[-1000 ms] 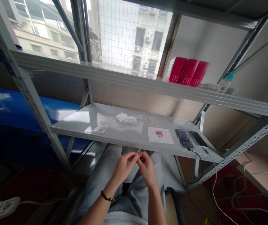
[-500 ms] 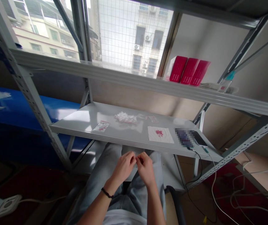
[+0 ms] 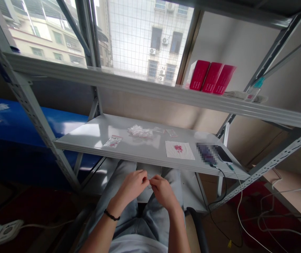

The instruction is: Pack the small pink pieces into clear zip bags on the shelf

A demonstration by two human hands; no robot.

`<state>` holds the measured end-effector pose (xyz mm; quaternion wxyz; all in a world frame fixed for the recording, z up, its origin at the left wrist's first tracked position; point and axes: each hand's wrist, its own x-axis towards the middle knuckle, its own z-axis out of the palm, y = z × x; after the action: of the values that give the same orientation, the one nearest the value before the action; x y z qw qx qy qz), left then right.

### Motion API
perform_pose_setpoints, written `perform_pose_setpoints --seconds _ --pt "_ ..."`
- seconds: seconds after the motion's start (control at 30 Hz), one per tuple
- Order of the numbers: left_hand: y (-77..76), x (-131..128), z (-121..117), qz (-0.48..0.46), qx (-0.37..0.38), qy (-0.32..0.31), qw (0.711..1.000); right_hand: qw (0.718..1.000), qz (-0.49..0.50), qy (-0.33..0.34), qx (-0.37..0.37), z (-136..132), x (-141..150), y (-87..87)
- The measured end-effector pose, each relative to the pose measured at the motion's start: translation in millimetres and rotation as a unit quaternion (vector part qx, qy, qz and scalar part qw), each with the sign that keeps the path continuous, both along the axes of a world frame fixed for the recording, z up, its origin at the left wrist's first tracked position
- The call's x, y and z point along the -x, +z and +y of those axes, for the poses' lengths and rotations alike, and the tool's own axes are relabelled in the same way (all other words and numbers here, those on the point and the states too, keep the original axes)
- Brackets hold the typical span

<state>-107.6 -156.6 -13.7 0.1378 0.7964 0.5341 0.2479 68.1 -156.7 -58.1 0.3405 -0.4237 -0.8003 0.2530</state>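
Over my lap, below the table's front edge, my left hand point(image 3: 134, 183) and my right hand point(image 3: 163, 189) pinch a small clear plastic bag point(image 3: 149, 185) between their fingertips. Its details are too fine to make out. On the table point(image 3: 137, 153) in front lies a white cloth point(image 3: 170, 153) bearing a cluster of small red pieces point(image 3: 178, 149). Further left is a heap of clear zip bags point(image 3: 140, 132). Single flat bags point(image 3: 171, 133) rest to the right of the heap. Near the left front edge sits a clear bag with some reddish pieces point(image 3: 113, 141).
A phone point(image 3: 223, 154) on a cable and a blurred-out object point(image 3: 205, 153) lie at the table's right. On the shelf above stand red boxes point(image 3: 200, 75) and a bottle with a teal top point(image 3: 255, 89). Metal uprights flank the table; cables hang down at right.
My hands have drawn slightly apart and turned more sideways, and both wrists have spread outward. The clear bag stays between my fingertips. The things on the table have not moved.
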Motion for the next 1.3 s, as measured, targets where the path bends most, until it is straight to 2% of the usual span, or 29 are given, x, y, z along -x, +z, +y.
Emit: perform_pose_setpoints --seconds 0.1,0.2,0.27,0.33,0.4,0.47,0.5,0.53,0.6,0.63,0.67,0.7,0.73,0.77,0.8,0.87,0.9,0.93,0.97,1.03,1.1,1.2,1.3 --pt "3.5 -3.9 -2.8 -0.015 -0.002 -0.024 1.0 0.999 -0.034 -0.032 0.022 -0.4 7.1 -0.9" --pt "-2.0 -10.8 -4.5 -0.09 -0.01 -0.026 0.996 0.994 -0.016 -0.104 0.019 0.7 12.2 0.4" --pt "-8.4 -12.1 -5.4 -0.153 0.014 -0.016 0.988 0.99 0.012 -0.143 0.016 1.5 10.1 3.0" --pt "-15.6 -10.2 -6.3 -0.207 0.102 -0.022 0.973 0.983 0.048 -0.174 0.019 2.0 4.4 6.7" --pt "-23.3 -8.6 -6.7 -0.266 0.222 -0.057 0.937 0.975 0.097 -0.196 0.033 2.0 -0.9 10.9" --pt "-31.1 -12.2 -6.1 -0.371 0.292 -0.092 0.877 0.964 0.162 -0.204 0.053 1.5 -1.7 14.6" --pt "-34.5 -16.7 -5.4 -0.45 0.298 -0.098 0.836 0.958 0.195 -0.202 0.063 1.1 0.5 15.7" --pt "-37.3 -22.8 -4.4 -0.537 0.291 -0.092 0.786 0.951 0.225 -0.198 0.071 0.4 4.2 16.2" --pt "-40.4 -37.5 -1.7 -0.698 0.27 -0.062 0.66 0.942 0.272 -0.182 0.079 -1.7 15.4 14.3" --pt "-40.5 -44.7 -0.2 -0.756 0.262 -0.041 0.599 0.936 0.297 -0.175 0.079 -3.2 21.9 11.6" --pt "-39.9 -51.0 1.0 -0.795 0.255 -0.017 0.55 0.926 0.328 -0.172 0.079 -4.9 28.4 7.8" --pt "-38.7 -56.0 1.7 -0.82 0.243 0.009 0.519 0.907 0.373 -0.176 0.081 -6.7 34.4 2.8" --pt "-37.3 -59.6 1.6 -0.831 0.228 0.034 0.506 0.877 0.434 -0.188 0.089 -8.5 39.7 -2.9" --pt "-36.1 -61.9 0.7 -0.833 0.207 0.057 0.509 0.834 0.504 -0.2 0.106 -10.2 43.9 -9.3" --pt "-35.5 -63.0 -1.0 -0.827 0.183 0.073 0.526 0.782 0.572 -0.209 0.133 -11.7 47.2 -15.9" --pt "-37.2 -63.3 -5.5 -0.791 0.15 0.084 0.587 0.682 0.673 -0.196 0.21 -13.6 51.3 -28.7" --pt "-39.7 -62.9 -7.5 -0.764 0.14 0.083 0.624 0.645 0.7 -0.177 0.249 -13.9 52.6 -34.6" --pt "-43.2 -62.5 -9.1 -0.735 0.131 0.081 0.661 0.622 0.714 -0.156 0.283 -13.8 53.7 -40.0" --pt "-47.3 -62.1 -9.9 -0.705 0.122 0.078 0.695 0.607 0.72 -0.138 0.308 -13.2 54.8 -45.0" --pt "-56.1 -61.9 -9.5 -0.651 0.098 0.074 0.749 0.598 0.722 -0.116 0.328 -10.9 57.0 -53.6" --pt "-63.3 -61.9 -7.4 -0.612 0.077 0.075 0.784 0.602 0.721 -0.107 0.328 -7.9 58.9 -60.9" --pt "-68.7 -60.9 -3.7 -0.579 0.066 0.082 0.808 0.589 0.729 -0.105 0.334 -4.0 60.1 -68.8" --pt "-70.7 -59.4 -1.8 -0.586 0.066 0.08 0.804 0.575 0.732 -0.114 0.348 -1.6 61.1 -72.3"
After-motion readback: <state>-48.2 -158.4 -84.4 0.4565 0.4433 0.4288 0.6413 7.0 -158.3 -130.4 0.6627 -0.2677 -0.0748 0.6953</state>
